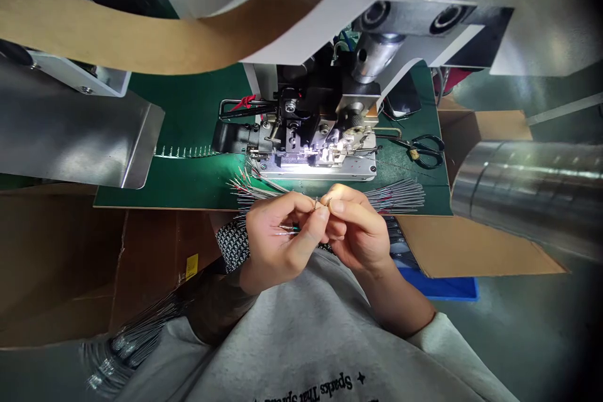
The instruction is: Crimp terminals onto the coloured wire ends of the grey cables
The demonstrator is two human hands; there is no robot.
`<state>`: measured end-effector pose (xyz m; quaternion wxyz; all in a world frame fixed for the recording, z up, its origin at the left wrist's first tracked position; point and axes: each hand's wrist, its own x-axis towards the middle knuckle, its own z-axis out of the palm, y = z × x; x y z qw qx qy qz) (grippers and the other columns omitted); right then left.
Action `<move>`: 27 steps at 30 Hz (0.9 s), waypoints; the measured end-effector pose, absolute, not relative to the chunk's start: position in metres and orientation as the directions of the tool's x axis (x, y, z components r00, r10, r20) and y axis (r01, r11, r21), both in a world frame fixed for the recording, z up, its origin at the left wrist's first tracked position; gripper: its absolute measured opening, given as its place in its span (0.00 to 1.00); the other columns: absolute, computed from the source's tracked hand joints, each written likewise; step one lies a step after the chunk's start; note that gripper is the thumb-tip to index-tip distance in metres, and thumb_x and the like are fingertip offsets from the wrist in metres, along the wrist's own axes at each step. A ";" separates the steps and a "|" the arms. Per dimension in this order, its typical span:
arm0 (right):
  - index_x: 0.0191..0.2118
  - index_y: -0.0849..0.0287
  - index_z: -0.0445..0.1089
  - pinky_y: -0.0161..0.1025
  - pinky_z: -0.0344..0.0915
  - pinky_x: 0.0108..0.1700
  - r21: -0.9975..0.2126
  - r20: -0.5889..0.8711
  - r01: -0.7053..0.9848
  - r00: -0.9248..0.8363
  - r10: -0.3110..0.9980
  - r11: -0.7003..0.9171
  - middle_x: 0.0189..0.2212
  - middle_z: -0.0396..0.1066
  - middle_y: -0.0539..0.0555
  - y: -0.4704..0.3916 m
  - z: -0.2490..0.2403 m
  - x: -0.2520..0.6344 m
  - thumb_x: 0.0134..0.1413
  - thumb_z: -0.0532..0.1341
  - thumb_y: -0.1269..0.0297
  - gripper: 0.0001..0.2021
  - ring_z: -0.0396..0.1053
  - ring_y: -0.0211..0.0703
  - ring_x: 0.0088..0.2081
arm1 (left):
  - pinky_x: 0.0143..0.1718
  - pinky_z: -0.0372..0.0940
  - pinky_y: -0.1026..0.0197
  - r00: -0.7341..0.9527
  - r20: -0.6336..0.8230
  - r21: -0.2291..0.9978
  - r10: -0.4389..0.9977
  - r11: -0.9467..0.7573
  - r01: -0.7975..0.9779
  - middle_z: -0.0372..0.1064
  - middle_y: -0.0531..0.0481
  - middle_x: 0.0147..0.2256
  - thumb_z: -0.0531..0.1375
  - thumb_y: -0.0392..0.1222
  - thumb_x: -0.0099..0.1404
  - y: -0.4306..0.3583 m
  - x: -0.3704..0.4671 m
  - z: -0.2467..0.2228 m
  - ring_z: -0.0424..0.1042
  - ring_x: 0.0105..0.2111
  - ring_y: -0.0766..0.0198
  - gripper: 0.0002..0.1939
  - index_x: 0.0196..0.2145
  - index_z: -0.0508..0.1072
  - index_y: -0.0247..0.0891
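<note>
In front of the machine's lit base, my left hand and my right hand meet, closed, with thumbs and forefingers pinched together. A thin wire end shows between the fingertips; its finer detail is too small to make out. More thin wire ends poke out inside my left palm, beside a bit of green. Just beyond my hands stands a crimping machine with a bright work light on its metal base plate. Grey wires lie in a bundle behind both hands, partly hidden by them.
A strip of terminals runs into the machine from the left. Black-handled scissors lie right on the green table. A metal cylinder juts in at right, above an open cardboard box. More wires hang lower left.
</note>
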<state>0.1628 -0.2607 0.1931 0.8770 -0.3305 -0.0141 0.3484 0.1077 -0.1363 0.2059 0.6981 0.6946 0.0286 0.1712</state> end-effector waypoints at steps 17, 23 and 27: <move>0.30 0.56 0.77 0.31 0.59 0.21 -0.650 -0.244 -0.587 0.763 0.599 0.482 0.13 0.54 0.41 -0.260 0.196 0.164 0.57 0.74 0.59 0.10 0.50 0.31 0.17 | 0.24 0.71 0.69 0.947 0.196 0.980 0.256 -0.014 -0.199 0.77 0.52 0.24 0.66 0.36 0.76 -0.134 0.108 0.204 0.75 0.21 0.69 0.12 0.31 0.75 0.36; 0.28 0.57 0.77 0.32 0.63 0.24 -0.626 -0.233 -0.593 0.762 0.604 0.506 0.13 0.55 0.42 -0.261 0.197 0.165 0.57 0.73 0.61 0.10 0.55 0.32 0.18 | 0.24 0.69 0.69 0.943 0.216 0.976 0.253 -0.035 -0.214 0.77 0.53 0.24 0.66 0.35 0.76 -0.135 0.108 0.204 0.75 0.21 0.70 0.12 0.32 0.75 0.36; 0.24 0.58 0.72 0.32 0.62 0.23 -0.605 -0.263 -0.610 0.759 0.595 0.511 0.12 0.53 0.42 -0.259 0.197 0.164 0.54 0.73 0.62 0.13 0.54 0.33 0.17 | 0.24 0.69 0.68 0.931 0.249 0.968 0.265 -0.084 -0.235 0.76 0.54 0.24 0.66 0.35 0.75 -0.136 0.108 0.203 0.74 0.21 0.70 0.11 0.32 0.75 0.37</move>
